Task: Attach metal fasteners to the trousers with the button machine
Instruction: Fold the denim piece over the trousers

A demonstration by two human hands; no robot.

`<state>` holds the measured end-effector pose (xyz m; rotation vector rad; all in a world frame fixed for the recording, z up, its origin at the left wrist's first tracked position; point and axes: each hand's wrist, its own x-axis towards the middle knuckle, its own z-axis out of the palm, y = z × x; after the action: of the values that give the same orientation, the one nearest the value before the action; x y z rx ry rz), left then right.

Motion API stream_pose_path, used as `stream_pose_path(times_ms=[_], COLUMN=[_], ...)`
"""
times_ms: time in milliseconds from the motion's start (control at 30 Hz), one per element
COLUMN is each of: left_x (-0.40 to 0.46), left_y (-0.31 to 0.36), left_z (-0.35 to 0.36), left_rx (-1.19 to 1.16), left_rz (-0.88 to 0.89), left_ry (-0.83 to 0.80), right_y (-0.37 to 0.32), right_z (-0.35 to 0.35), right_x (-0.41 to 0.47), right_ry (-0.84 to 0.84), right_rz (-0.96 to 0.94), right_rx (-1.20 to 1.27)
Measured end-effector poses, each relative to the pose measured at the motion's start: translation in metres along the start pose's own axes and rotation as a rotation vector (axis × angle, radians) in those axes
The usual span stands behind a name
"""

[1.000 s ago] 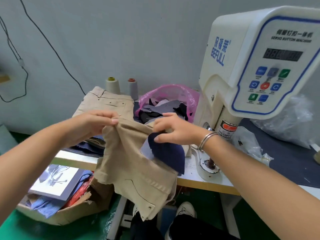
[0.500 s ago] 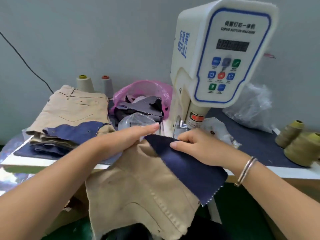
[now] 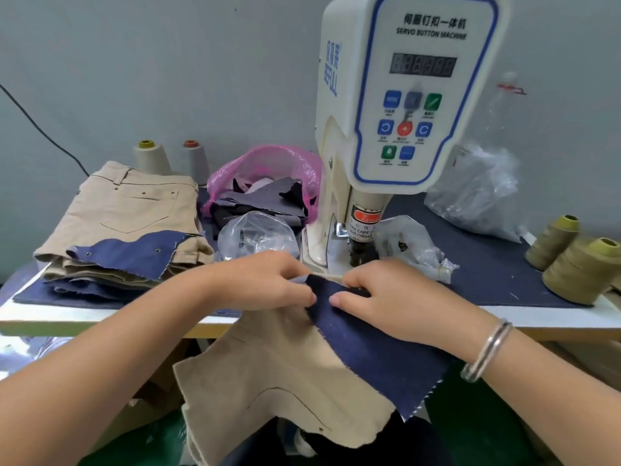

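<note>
A pair of beige trousers (image 3: pixel 268 368) hangs over the table's front edge, with a dark blue fabric piece (image 3: pixel 376 351) lying on its upper right. My left hand (image 3: pixel 265 284) pinches the trousers' top edge just left of the blue piece. My right hand (image 3: pixel 393 294) presses and grips the blue piece against the trousers. Both hands sit directly in front of the white button machine (image 3: pixel 396 105), whose black punch head (image 3: pixel 361 253) stands just behind my fingers. No loose fastener is visible at the punch.
A stack of folded beige trousers (image 3: pixel 131 210) with a blue scrap lies at the left. A pink bag of fabric scraps (image 3: pixel 268 176), clear plastic bags (image 3: pixel 255 237), and thread cones (image 3: pixel 584 270) at the right stand on the blue-covered table (image 3: pixel 497 280).
Both hands have drawn closer together and moved the trousers' edge and blue piece up to the machine's punch. The left hand went from flat to pinching.
</note>
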<state>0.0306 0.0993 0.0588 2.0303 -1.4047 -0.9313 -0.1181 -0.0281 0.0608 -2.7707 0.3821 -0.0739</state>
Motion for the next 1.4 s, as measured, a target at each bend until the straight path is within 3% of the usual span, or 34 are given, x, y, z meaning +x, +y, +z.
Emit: stream_pose_path(times_ms=[133, 200, 300, 367, 467, 567, 667, 767, 833, 1000, 1233, 1400], left_x=[-0.013, -0.015, -0.009, -0.009, -0.010, -0.011, -0.006, 0.006, 0.014, 0.029, 0.040, 0.041], left_y=[-0.002, -0.007, -0.015, -0.016, -0.018, -0.023, -0.025, -0.035, -0.046, -0.088, -0.092, -0.108], left_z=[-0.012, -0.019, -0.024, -0.024, -0.021, -0.017, -0.013, -0.008, -0.001, 0.023, 0.019, 0.009], left_rx=[-0.445, -0.651, -0.741, -0.778, -0.873, -0.881, -0.841, -0.806, -0.701, -0.615, -0.699, -0.671], left_rz=[0.165, 0.223, 0.192, 0.207, 0.212, 0.210, 0.190, 0.084, 0.039, -0.104, -0.066, -0.087], left_ry=[0.055, 0.134, 0.180, 0.103, 0.065, 0.061, 0.043, 0.064, -0.048, -0.074, 0.222, 0.276], right_y=[0.014, 0.028, 0.048, 0.057, 0.069, 0.073, 0.073, 0.079, 0.089, 0.104, 0.113, 0.112], right_z=[-0.029, -0.042, -0.045, -0.043, -0.042, -0.039, -0.030, -0.020, -0.004, 0.049, 0.064, 0.069], right_x=[-0.020, -0.029, -0.030, -0.032, -0.041, -0.047, -0.043, -0.035, -0.028, -0.013, 0.017, 0.034], right_ry=[-0.069, -0.121, -0.090, -0.047, 0.048, 0.078, 0.089, 0.075, 0.108, 0.069, 0.042, 0.048], right_rz=[0.052, 0.060, 0.073, 0.032, -0.102, -0.237, -0.259, -0.172, -0.033, 0.232, 0.357, 0.416], right_rx=[0.278, 0.282, 0.084, 0.049, 0.404, 0.824, 1.074, 1.232, 1.327, 1.448, 1.430, 1.431])
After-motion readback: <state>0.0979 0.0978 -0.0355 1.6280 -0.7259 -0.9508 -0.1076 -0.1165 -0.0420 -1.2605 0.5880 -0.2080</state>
